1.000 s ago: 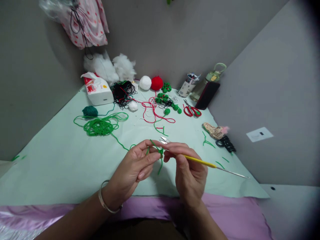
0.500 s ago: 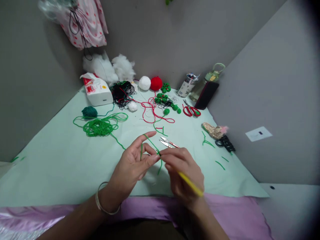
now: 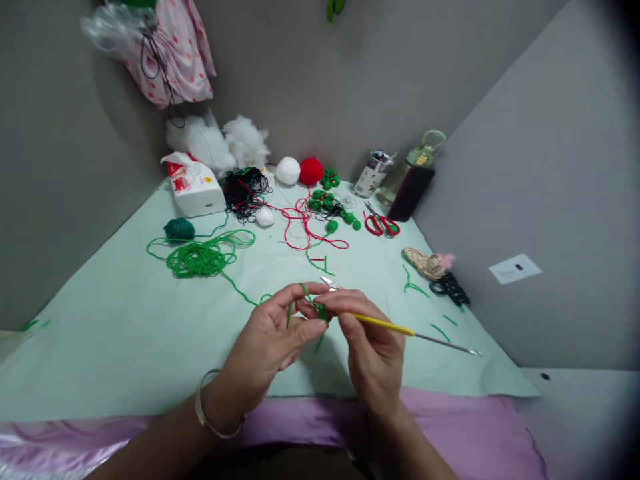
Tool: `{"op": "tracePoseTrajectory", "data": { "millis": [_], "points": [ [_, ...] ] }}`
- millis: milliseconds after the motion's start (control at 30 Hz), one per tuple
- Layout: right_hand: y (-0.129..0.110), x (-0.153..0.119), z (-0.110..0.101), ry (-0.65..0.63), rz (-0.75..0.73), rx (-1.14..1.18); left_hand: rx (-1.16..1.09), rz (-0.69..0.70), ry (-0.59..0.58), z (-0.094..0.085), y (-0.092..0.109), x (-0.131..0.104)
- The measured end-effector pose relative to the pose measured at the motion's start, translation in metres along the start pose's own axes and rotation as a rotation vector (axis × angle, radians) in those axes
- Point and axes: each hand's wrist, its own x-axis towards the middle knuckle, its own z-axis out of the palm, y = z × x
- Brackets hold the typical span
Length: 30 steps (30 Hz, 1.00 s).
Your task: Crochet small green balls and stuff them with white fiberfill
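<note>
My left hand [image 3: 273,337] pinches a small piece of green crochet work [image 3: 321,311] between thumb and fingers, with green yarn looped over its raised index finger. A strand runs from it leftward to a loose heap of green yarn [image 3: 197,259]. In my right hand [image 3: 374,350] is a crochet hook [image 3: 390,325] with a yellow grip; its metal rear end points right, and its front tip meets the green work, partly hidden by fingers. A short yarn tail hangs below. Just behind my fingers lie small thread snips [image 3: 329,283], mostly covered by my right hand.
Farther back are a teal yarn ball [image 3: 179,229], a tissue pack [image 3: 197,190], black yarn [image 3: 245,190], a white ball [image 3: 289,171] and a red ball [image 3: 311,172]. Red-handled scissors [image 3: 383,225], a pen cup [image 3: 373,175] and a dark phone [image 3: 411,193] stand or lie right. Yarn scraps [image 3: 440,331] lie nearby.
The hook has swung from pointing down toward me to lying nearly level, its rear end now out to the right. My left index finger has lowered, and both hands sit closer together.
</note>
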Motion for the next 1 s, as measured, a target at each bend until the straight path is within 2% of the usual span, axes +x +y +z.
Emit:
{"op": "tracePoseTrajectory", "data": {
  "millis": [100, 167, 233, 300, 400, 567, 667, 800, 900, 1000],
  "points": [
    [0.002, -0.006, -0.001, -0.016, -0.079, -0.168, 0.018, 0.024, 0.050, 0.002, -0.002, 0.001],
    [0.005, -0.011, -0.002, -0.058, -0.204, -0.363, -0.029, 0.028, 0.062, 0.004, -0.003, 0.002],
    [0.008, -0.014, -0.003, -0.073, -0.353, -0.525, -0.101, -0.011, 0.038, 0.006, -0.004, 0.003],
    [0.009, -0.015, -0.004, -0.060, -0.377, -0.535, -0.174, -0.071, 0.012, 0.007, -0.004, 0.004],
    [0.004, -0.013, -0.005, 0.005, -0.177, -0.302, -0.255, -0.114, 0.004, 0.005, -0.001, 0.005],
    [0.000, -0.005, -0.009, 0.161, 0.133, 0.147, -0.269, -0.083, 0.018, 0.001, 0.005, 0.005],
    [0.002, -0.002, -0.008, 0.128, 0.240, 0.324, -0.206, -0.053, 0.030, 0.003, 0.004, 0.005],
    [0.004, -0.002, -0.004, 0.008, 0.239, 0.217, -0.047, 0.058, 0.026, 0.004, -0.005, 0.004],
    [0.006, -0.003, -0.002, 0.026, 0.239, 0.151, 0.034, 0.129, 0.022, 0.000, -0.009, 0.005],
    [0.008, -0.002, -0.002, 0.049, 0.265, 0.179, 0.078, 0.133, 0.012, -0.006, -0.010, 0.007]
  ]
}}
